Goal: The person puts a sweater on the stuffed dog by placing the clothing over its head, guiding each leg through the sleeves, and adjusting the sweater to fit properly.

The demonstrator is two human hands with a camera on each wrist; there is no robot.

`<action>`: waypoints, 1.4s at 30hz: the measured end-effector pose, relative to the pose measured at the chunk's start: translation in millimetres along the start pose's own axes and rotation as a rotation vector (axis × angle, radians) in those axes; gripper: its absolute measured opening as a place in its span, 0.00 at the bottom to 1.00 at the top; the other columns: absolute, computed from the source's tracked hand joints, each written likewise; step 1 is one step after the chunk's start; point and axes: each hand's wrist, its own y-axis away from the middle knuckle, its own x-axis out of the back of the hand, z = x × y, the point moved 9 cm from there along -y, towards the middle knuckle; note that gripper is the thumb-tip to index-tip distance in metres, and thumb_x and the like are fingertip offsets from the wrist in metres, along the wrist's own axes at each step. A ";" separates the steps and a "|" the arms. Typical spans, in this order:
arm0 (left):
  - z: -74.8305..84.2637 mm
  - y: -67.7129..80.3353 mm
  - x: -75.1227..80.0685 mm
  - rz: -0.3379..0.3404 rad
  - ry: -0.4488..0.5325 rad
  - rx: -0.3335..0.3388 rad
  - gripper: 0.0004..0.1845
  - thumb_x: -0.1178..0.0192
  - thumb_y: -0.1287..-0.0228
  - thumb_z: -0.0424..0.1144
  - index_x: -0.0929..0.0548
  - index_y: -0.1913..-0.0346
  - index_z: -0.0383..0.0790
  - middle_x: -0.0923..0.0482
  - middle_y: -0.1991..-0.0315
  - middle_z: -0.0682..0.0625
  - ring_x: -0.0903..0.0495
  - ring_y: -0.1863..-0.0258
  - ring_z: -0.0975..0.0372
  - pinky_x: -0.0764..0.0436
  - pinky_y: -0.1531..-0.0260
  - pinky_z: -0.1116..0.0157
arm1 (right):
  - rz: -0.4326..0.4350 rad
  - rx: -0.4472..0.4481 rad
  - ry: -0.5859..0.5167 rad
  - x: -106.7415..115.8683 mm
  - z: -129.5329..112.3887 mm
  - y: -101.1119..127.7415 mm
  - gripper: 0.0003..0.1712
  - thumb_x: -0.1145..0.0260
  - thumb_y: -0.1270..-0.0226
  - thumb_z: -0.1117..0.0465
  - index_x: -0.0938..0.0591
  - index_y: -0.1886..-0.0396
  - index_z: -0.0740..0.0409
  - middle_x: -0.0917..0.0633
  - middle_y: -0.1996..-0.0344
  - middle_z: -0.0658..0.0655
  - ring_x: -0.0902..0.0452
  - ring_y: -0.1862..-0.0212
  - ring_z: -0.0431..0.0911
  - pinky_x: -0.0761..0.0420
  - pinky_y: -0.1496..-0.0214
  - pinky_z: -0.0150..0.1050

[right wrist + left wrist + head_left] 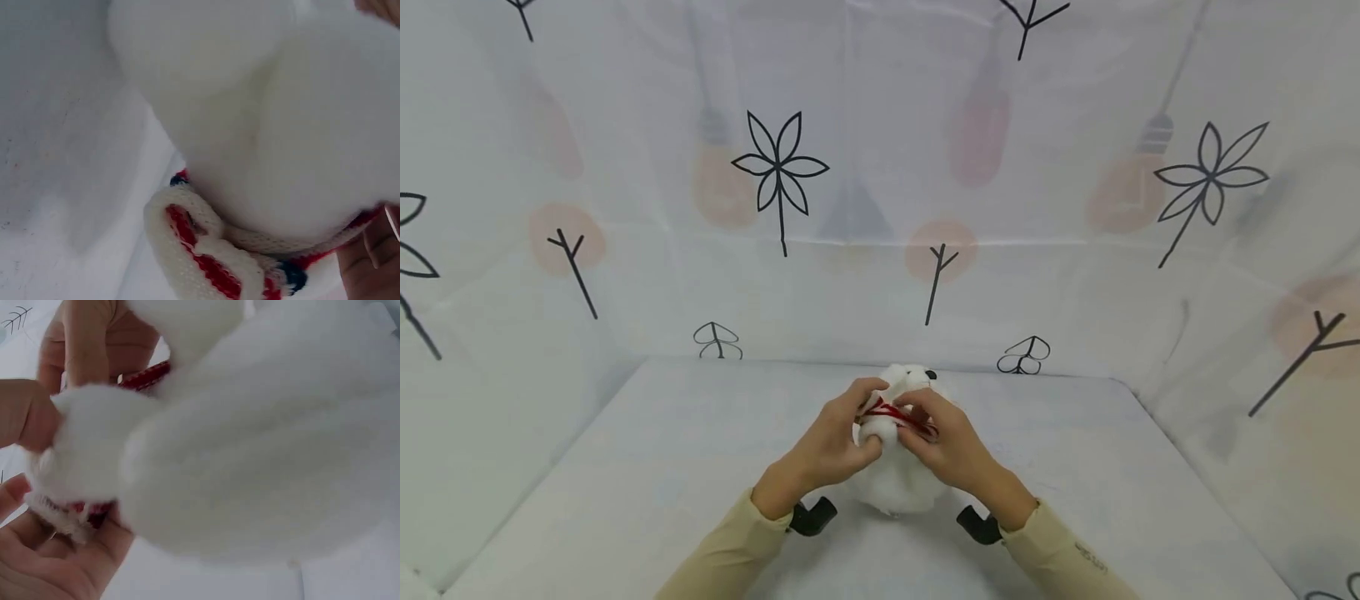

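a: starting at the left, what's the left hand (pixel 831 446) doing?
b: its fingers (pixel 867 390) are curled and pinched on the red-and-white knitted scarf (pixel 895 414) at the neck of the white plush toy (pixel 901 483).
a: and the toy itself?
b: it stands on the white bench (pixel 625 492), in the middle near the front edge, held between both hands. a small black spot (pixel 930 375) shows at the top of its head.
a: the scarf, close up?
b: in the right wrist view it's cream knit with red stripes and dark blue flecks (pixel 212 262), wrapped under the fluffy body (pixel 281 125).
a: the right hand (pixel 951 450)?
b: its fingers (pixel 917 408) are bent too, clamped on the same scarf, touching the left hand's.
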 end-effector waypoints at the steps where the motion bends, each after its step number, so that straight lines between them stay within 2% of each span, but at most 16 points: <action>1: -0.7 -0.3 0.0 -0.009 0.003 0.022 0.32 0.41 0.51 0.24 0.35 0.38 0.31 0.23 0.60 0.51 0.23 0.65 0.65 0.21 0.64 0.69 | -0.019 -0.033 -0.023 -1.2 3.0 -0.1 0.19 0.32 0.39 0.67 0.25 0.48 0.61 0.22 0.62 0.52 0.28 0.68 0.40 0.24 0.70 0.31; 6: -9.0 2.0 -5.2 -0.068 -0.016 0.121 0.34 0.37 0.48 0.26 0.37 0.36 0.32 0.23 0.59 0.50 0.22 0.62 0.65 0.21 0.59 0.66 | -0.106 -0.178 -0.060 -8.7 19.1 6.4 0.13 0.33 0.38 0.67 0.21 0.54 0.54 0.21 0.62 0.46 0.26 0.64 0.38 0.22 0.66 0.31; 8: -10.5 2.2 -8.2 -0.087 -0.022 0.140 0.33 0.37 0.49 0.24 0.35 0.38 0.32 0.24 0.57 0.49 0.23 0.61 0.64 0.21 0.59 0.67 | -0.123 -0.187 -0.051 -10.4 21.4 8.2 0.10 0.34 0.37 0.66 0.20 0.57 0.51 0.22 0.64 0.45 0.27 0.65 0.37 0.23 0.66 0.31; 11: -8.4 0.8 -9.5 -0.077 -0.067 0.133 0.29 0.39 0.53 0.20 0.32 0.44 0.32 0.24 0.56 0.48 0.25 0.63 0.64 0.23 0.63 0.68 | -0.134 -0.156 -0.036 -11.9 18.7 7.5 0.08 0.36 0.35 0.66 0.20 0.60 0.49 0.25 0.67 0.44 0.31 0.67 0.37 0.26 0.68 0.30; 13: -6.3 0.0 -8.5 -0.044 -0.112 0.120 0.27 0.41 0.57 0.18 0.31 0.49 0.33 0.24 0.60 0.49 0.27 0.66 0.64 0.24 0.67 0.69 | -0.137 -0.124 -0.031 -13.1 14.8 6.1 0.07 0.38 0.34 0.66 0.21 0.63 0.49 0.27 0.67 0.45 0.33 0.68 0.37 0.28 0.70 0.29; 16: -2.9 0.0 -5.7 0.018 -0.153 0.094 0.25 0.42 0.59 0.16 0.31 0.54 0.35 0.27 0.65 0.52 0.29 0.70 0.64 0.26 0.72 0.68 | -0.141 -0.097 -0.038 -14.5 8.8 4.3 0.07 0.40 0.34 0.68 0.24 0.66 0.50 0.26 0.59 0.49 0.35 0.69 0.35 0.29 0.70 0.28; 18: -0.1 -0.2 -3.9 0.055 -0.143 0.067 0.25 0.42 0.57 0.16 0.31 0.54 0.36 0.28 0.66 0.53 0.29 0.70 0.64 0.24 0.71 0.66 | -0.128 -0.092 -0.056 -12.6 5.7 3.0 0.09 0.40 0.37 0.70 0.26 0.68 0.51 0.26 0.51 0.53 0.36 0.73 0.34 0.30 0.72 0.28; 20: 3.3 -0.5 -3.5 0.068 -0.114 0.031 0.26 0.43 0.54 0.15 0.31 0.50 0.36 0.27 0.64 0.52 0.27 0.67 0.64 0.22 0.68 0.66 | -0.118 -0.093 -0.098 -10.0 2.4 1.1 0.11 0.39 0.40 0.73 0.27 0.68 0.52 0.26 0.47 0.57 0.37 0.77 0.34 0.31 0.75 0.28; 22: 6.5 -1.1 -4.5 0.057 -0.074 -0.001 0.28 0.43 0.51 0.15 0.31 0.45 0.35 0.26 0.61 0.51 0.26 0.64 0.64 0.21 0.65 0.67 | -0.111 -0.095 -0.148 -6.9 -1.6 -0.5 0.13 0.38 0.44 0.76 0.27 0.67 0.56 0.24 0.50 0.59 0.37 0.80 0.37 0.32 0.79 0.30; 25: 9.7 -1.7 -7.9 0.022 -0.056 -0.031 0.31 0.44 0.48 0.16 0.32 0.40 0.36 0.25 0.56 0.50 0.24 0.61 0.64 0.21 0.61 0.71 | -0.131 -0.114 -0.225 -5.2 -7.0 -1.6 0.18 0.35 0.46 0.78 0.28 0.57 0.62 0.23 0.70 0.58 0.37 0.82 0.41 0.34 0.82 0.31; 26: 10.7 -1.9 -8.8 0.012 -0.062 -0.040 0.31 0.44 0.48 0.16 0.32 0.39 0.36 0.25 0.54 0.49 0.23 0.60 0.63 0.21 0.61 0.71 | -0.139 -0.125 -0.237 -5.1 -7.8 -1.0 0.20 0.35 0.46 0.78 0.29 0.55 0.63 0.24 0.73 0.58 0.37 0.82 0.41 0.34 0.82 0.32; 29: 12.8 -2.1 -9.5 0.008 -0.110 -0.055 0.30 0.43 0.48 0.17 0.31 0.40 0.35 0.24 0.52 0.48 0.24 0.59 0.63 0.22 0.61 0.70 | -0.169 -0.190 -0.240 -6.7 -2.3 1.9 0.28 0.33 0.43 0.74 0.31 0.44 0.59 0.29 0.83 0.51 0.37 0.81 0.38 0.35 0.81 0.30; 34: 12.7 -1.6 -10.2 0.004 -0.151 -0.045 0.27 0.42 0.49 0.17 0.31 0.44 0.35 0.25 0.56 0.49 0.26 0.62 0.65 0.23 0.63 0.70 | -0.200 -0.241 -0.260 -12.2 13.7 8.9 0.28 0.31 0.39 0.65 0.29 0.41 0.49 0.27 0.79 0.47 0.33 0.79 0.37 0.31 0.79 0.30; 38: 10.7 -0.6 -12.0 0.011 -0.168 -0.044 0.26 0.41 0.51 0.17 0.31 0.47 0.34 0.25 0.58 0.49 0.26 0.60 0.65 0.24 0.61 0.71 | -0.195 -0.198 -0.281 -7.9 -4.1 -0.8 0.20 0.31 0.41 0.69 0.26 0.50 0.58 0.23 0.74 0.51 0.31 0.77 0.39 0.28 0.79 0.32; 42: 8.7 -0.1 -11.9 0.047 -0.163 -0.056 0.24 0.39 0.52 0.17 0.30 0.50 0.32 0.25 0.60 0.48 0.24 0.60 0.64 0.23 0.61 0.71 | -0.170 -0.137 -0.234 -1.1 -23.2 -10.7 0.14 0.32 0.45 0.77 0.27 0.62 0.65 0.22 0.72 0.56 0.30 0.77 0.39 0.27 0.78 0.32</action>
